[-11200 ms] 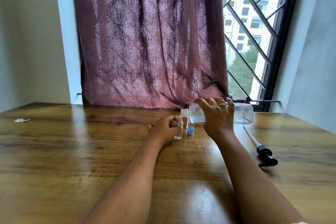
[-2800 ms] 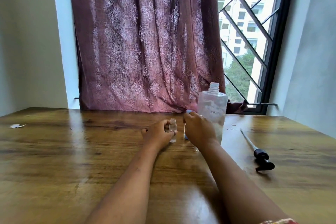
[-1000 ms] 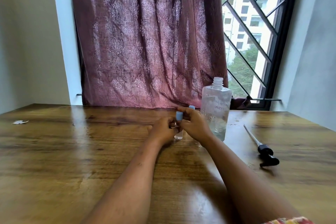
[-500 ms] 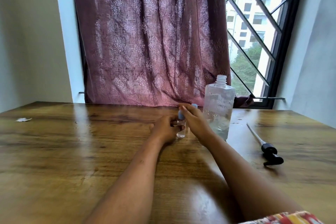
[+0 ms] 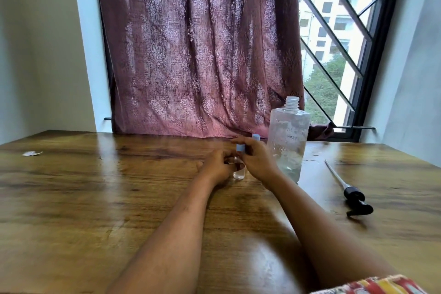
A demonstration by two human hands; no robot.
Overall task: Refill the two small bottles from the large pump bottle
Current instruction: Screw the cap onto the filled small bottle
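A small clear bottle (image 5: 239,172) stands on the wooden table (image 5: 95,198), held at its side by my left hand (image 5: 218,166). My right hand (image 5: 256,160) pinches a light blue cap (image 5: 240,147) on top of that bottle. Behind my right hand a second blue cap (image 5: 256,136) pokes up; the bottle under it is hidden. The large clear bottle (image 5: 288,141) stands upright and uncapped just right of my right hand, with liquid in its lower part.
The black pump head with its long tube (image 5: 350,192) lies on the table to the right. A scrap of white paper (image 5: 31,153) lies at the far left. A maroon curtain (image 5: 202,55) and a barred window (image 5: 334,43) rise behind the table.
The large bottle, earlier tipped over the small bottle, now stands upright. My right hand has brought a blue cap onto the small bottle and keeps hold of it; the left hand stays put.
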